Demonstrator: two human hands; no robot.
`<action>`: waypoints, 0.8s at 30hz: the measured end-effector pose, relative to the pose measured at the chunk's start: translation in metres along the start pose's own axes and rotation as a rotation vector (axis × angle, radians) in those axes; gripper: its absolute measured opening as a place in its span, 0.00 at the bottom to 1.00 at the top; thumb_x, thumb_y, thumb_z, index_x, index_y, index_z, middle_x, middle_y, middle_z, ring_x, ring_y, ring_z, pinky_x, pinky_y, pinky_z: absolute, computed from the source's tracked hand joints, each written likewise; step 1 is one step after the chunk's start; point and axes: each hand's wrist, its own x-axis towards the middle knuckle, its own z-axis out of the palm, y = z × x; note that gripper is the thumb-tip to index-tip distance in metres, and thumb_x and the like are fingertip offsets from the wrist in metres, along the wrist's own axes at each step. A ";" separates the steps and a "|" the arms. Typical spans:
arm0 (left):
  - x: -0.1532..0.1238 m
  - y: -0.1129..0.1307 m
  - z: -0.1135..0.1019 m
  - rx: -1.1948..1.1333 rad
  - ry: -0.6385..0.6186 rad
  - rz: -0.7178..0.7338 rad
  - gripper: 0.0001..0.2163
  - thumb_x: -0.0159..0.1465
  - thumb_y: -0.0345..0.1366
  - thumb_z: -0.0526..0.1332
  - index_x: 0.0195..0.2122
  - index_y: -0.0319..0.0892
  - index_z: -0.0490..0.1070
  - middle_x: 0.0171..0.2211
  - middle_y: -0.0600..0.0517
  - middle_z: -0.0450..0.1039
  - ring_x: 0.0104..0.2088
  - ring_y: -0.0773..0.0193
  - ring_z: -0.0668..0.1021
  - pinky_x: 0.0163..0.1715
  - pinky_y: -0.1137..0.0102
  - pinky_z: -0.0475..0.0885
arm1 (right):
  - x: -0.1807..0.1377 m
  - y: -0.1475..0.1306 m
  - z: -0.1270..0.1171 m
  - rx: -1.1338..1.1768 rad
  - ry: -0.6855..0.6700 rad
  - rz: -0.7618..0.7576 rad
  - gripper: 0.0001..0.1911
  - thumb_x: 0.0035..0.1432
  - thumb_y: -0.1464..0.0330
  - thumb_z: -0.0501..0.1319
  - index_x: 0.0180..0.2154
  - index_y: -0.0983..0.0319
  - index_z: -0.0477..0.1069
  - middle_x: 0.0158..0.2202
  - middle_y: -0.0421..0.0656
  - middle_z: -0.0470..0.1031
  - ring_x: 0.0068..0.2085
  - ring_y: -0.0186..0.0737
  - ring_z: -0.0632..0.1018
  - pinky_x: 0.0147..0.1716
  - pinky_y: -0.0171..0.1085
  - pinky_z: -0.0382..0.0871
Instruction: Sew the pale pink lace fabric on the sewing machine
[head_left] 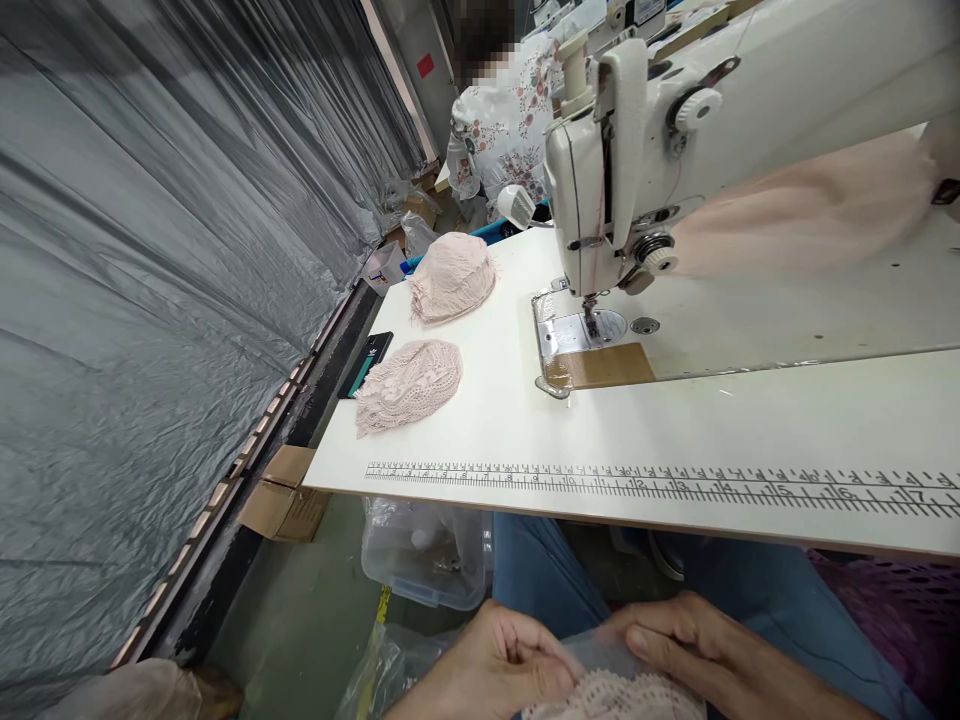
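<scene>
To your left on the table [480, 430], two lace stacks [409, 395] [452, 275] lie flat near the far-left edge. Further right, nothing sits under the sewing machine [637, 170] needle, so stitching looks not yet begun. In your lap, your left hand [487, 665] and right hand [697, 645] both pinch a pink lace piece [615, 695].

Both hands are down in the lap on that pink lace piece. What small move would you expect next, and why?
Probably lifting the lace piece up onto the table. The left hand and right hand hold it below the table edge, while the sewing machine needle sits bare above.
</scene>
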 end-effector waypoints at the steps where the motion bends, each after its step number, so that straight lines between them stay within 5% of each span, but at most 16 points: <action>1: 0.000 0.000 0.000 -0.013 -0.006 0.000 0.32 0.46 0.62 0.70 0.36 0.34 0.82 0.18 0.57 0.61 0.20 0.77 0.56 0.23 0.76 0.53 | -0.001 -0.002 0.000 -0.026 0.019 0.001 0.27 0.65 0.47 0.51 0.36 0.61 0.76 0.27 0.38 0.64 0.30 0.38 0.64 0.28 0.35 0.54; 4: -0.002 -0.004 0.000 0.015 -0.007 -0.072 0.31 0.42 0.57 0.75 0.37 0.36 0.81 0.23 0.54 0.68 0.22 0.75 0.62 0.25 0.76 0.57 | -0.001 -0.004 0.000 -0.100 0.064 0.008 0.30 0.65 0.45 0.49 0.37 0.60 0.78 0.28 0.40 0.68 0.31 0.40 0.67 0.29 0.35 0.57; 9: -0.008 -0.016 0.002 0.137 0.166 -0.137 0.31 0.38 0.51 0.78 0.42 0.40 0.79 0.40 0.50 0.73 0.36 0.64 0.74 0.33 0.75 0.66 | 0.001 -0.001 0.001 -0.158 0.096 -0.007 0.34 0.64 0.42 0.47 0.30 0.63 0.76 0.23 0.38 0.63 0.27 0.37 0.66 0.26 0.34 0.58; 13: -0.011 -0.015 0.004 0.205 0.227 -0.169 0.29 0.39 0.50 0.77 0.40 0.39 0.79 0.48 0.48 0.71 0.46 0.56 0.73 0.42 0.72 0.68 | -0.005 -0.002 0.002 -0.184 0.167 -0.066 0.27 0.67 0.48 0.50 0.37 0.58 0.80 0.30 0.42 0.77 0.33 0.43 0.75 0.32 0.34 0.66; 16: -0.010 -0.015 0.005 0.236 0.248 -0.147 0.28 0.40 0.51 0.76 0.40 0.39 0.79 0.48 0.48 0.71 0.48 0.54 0.72 0.45 0.70 0.67 | -0.010 -0.005 0.002 -0.166 0.235 -0.198 0.18 0.68 0.54 0.54 0.42 0.54 0.80 0.41 0.44 0.80 0.43 0.47 0.78 0.42 0.36 0.70; 19: -0.006 -0.016 0.006 0.244 0.267 -0.124 0.28 0.38 0.51 0.77 0.38 0.40 0.80 0.48 0.48 0.71 0.45 0.56 0.73 0.43 0.70 0.68 | -0.012 -0.006 0.002 -0.166 0.241 -0.256 0.17 0.69 0.58 0.54 0.36 0.56 0.78 0.41 0.45 0.77 0.43 0.45 0.78 0.41 0.36 0.70; 24: 0.000 -0.013 0.008 0.257 0.171 -0.055 0.25 0.40 0.52 0.76 0.35 0.38 0.82 0.27 0.53 0.71 0.29 0.67 0.68 0.28 0.74 0.62 | -0.011 -0.005 0.001 -0.173 0.189 -0.234 0.19 0.69 0.57 0.53 0.28 0.58 0.70 0.36 0.43 0.71 0.38 0.41 0.74 0.36 0.37 0.65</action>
